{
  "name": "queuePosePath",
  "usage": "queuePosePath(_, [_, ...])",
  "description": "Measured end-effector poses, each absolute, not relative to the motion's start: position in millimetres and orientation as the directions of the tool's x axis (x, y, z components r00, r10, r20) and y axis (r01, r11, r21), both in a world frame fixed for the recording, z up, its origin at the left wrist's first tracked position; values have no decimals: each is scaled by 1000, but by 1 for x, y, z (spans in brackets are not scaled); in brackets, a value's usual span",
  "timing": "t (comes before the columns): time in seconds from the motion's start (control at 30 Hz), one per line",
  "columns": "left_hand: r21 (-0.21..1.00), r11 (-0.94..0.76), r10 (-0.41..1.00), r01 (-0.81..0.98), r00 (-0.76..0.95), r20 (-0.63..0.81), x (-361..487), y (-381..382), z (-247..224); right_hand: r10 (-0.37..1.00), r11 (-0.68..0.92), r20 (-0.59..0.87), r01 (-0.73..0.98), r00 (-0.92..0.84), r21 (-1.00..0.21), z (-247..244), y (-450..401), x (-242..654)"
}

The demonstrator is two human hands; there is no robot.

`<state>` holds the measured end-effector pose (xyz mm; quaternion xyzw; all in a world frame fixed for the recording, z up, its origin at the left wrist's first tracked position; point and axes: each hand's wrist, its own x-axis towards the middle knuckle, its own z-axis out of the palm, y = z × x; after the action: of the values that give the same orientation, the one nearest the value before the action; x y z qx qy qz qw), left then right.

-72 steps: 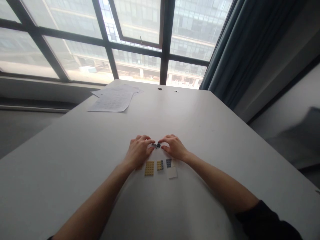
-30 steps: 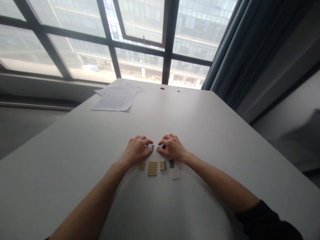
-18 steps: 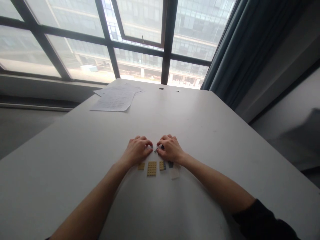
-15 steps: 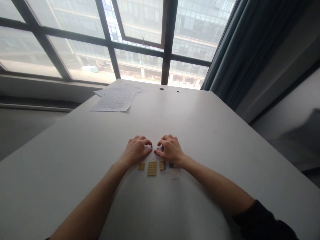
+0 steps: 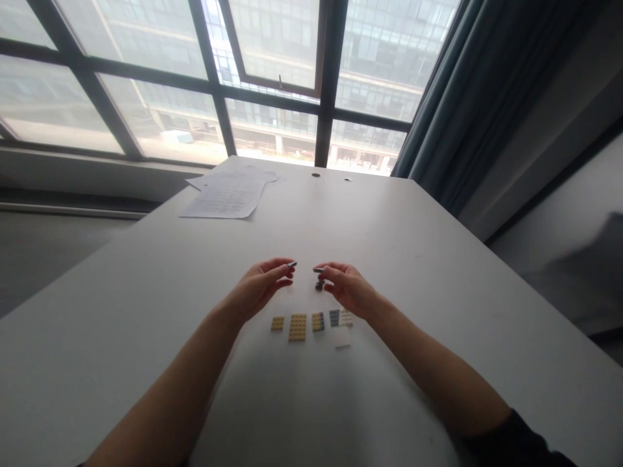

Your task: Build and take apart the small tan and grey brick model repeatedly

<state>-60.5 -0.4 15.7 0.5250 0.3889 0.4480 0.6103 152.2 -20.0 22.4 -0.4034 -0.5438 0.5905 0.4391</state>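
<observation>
My left hand (image 5: 265,285) is closed, pinching a small grey piece (image 5: 292,264) between thumb and forefinger. Opposite it, across a narrow gap, my right hand (image 5: 348,285) pinches another small grey piece (image 5: 318,270). Both pieces are too small to name exactly. A small dark piece (image 5: 319,285) lies just below the right fingertips. Nearer to me is a row of flat studded building plates: a small yellow plate (image 5: 277,323), a bigger yellow plate (image 5: 297,328), a yellow-and-grey plate (image 5: 317,322), a grey plate (image 5: 334,317) and a whitish plate (image 5: 346,317).
A smooth, pale square (image 5: 342,336) lies in front of the row, on the white table (image 5: 311,402). Printed paper sheets (image 5: 226,194) overlap at the far left of the table. Behind it are a window (image 5: 272,123) and a dark blue curtain (image 5: 448,110).
Both hands have risen slightly off the tabletop and turned, bringing the grey pieces in their fingertips into view. The right forearm has shifted and uncovered the grey and whitish plates.
</observation>
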Motion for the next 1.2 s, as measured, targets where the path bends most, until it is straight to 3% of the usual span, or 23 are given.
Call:
queuePosePath(0.07, [999, 15, 948, -45, 319, 0, -57, -2, 18, 950, 38, 39, -10, -309, -999, 27, -24, 162])
queuePosePath(0.17, [949, -157, 920, 272, 390, 41, -49, -4, 19, 919, 312, 177, 371, -353, -875, 28, -26, 176])
queuePosePath(0.23, [825, -310, 897, 473, 434, 88, -41, -7, 18, 876, 452, 218, 579, -429, -678, 25, -27, 183])
queuePosePath(0.33, [599, -460, 863, 656, 488, 129, -29, -12, 14, 852, 507, 169, 703, -495, -498, 17, -26, 185])
queuePosePath(0.43, [455, -518, 842, 724, 524, 126, -21, -15, 10, 863, 492, 136, 752, -486, -439, 12, -26, 183])
queuePosePath(0.53, [405, -533, 836, 743, 536, 118, -18, -16, 8, 872, 480, 124, 778, -473, -405, 11, -24, 182])
queuePosePath(1.2, [392, -546, 828, 740, 548, 117, -4, -12, 7, 884, 461, 133, 791, -447, -403, 10, -23, 195])
